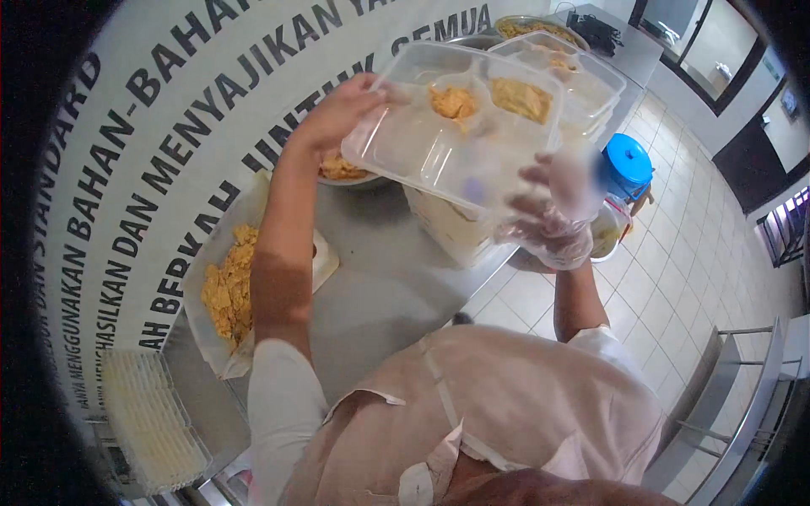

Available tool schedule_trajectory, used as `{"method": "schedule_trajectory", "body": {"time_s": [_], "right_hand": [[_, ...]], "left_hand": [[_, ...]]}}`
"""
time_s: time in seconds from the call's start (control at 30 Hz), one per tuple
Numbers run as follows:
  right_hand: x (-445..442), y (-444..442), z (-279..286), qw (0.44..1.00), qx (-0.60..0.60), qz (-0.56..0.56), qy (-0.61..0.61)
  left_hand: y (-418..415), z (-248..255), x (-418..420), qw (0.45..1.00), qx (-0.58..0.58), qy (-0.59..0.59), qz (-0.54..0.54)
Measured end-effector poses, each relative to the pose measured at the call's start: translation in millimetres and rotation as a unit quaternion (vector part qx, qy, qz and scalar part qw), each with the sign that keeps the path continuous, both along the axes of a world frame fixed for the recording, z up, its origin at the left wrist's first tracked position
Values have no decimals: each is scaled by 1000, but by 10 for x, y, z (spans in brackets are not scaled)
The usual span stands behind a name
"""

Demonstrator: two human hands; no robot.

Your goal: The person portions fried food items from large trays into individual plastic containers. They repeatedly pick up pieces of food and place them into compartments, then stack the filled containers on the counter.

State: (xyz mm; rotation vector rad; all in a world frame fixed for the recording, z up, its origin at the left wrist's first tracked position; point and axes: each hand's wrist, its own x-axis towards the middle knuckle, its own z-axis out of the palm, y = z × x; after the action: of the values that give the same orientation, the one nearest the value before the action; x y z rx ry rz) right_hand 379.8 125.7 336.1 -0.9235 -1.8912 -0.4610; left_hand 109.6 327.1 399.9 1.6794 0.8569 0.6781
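Note:
My bare left hand [354, 104] grips the far left corner of a clear plastic compartment tray [414, 148], which is held tilted above the table. In its far compartments lie a shredded orange food [452, 102] and a flat yellow piece of food [522, 100]. My right hand [550, 218], in a clear plastic glove, is at the tray's near right side with its fingers spread. Blur hides whether those fingers touch the rim. Below the tray stands a stack of similar trays [443, 224]. Another filled tray [579, 79] tops a stack behind it.
Battered fried food [231, 288] lies in a paper-lined container [209, 341] on the steel table [373, 272]. A bowl [354, 181] of orange food sits behind my left forearm. Stacked clear lids or trays [152, 417] stand at lower left. A blue-lidded bucket [626, 158] is at right.

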Motion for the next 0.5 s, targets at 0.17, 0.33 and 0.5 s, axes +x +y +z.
{"method": "schedule_trajectory", "body": {"time_s": [0.17, 0.33, 0.5], "right_hand": [[-98, 170, -197, 997, -57, 38, -29], [-189, 195, -152, 996, -64, 31, -46], [-187, 326, -292, 993, -73, 41, -78]], "left_hand": [[450, -10, 555, 975, 119, 167, -86], [686, -278, 659, 960, 170, 208, -83], [647, -279, 696, 973, 167, 148, -61]]}}
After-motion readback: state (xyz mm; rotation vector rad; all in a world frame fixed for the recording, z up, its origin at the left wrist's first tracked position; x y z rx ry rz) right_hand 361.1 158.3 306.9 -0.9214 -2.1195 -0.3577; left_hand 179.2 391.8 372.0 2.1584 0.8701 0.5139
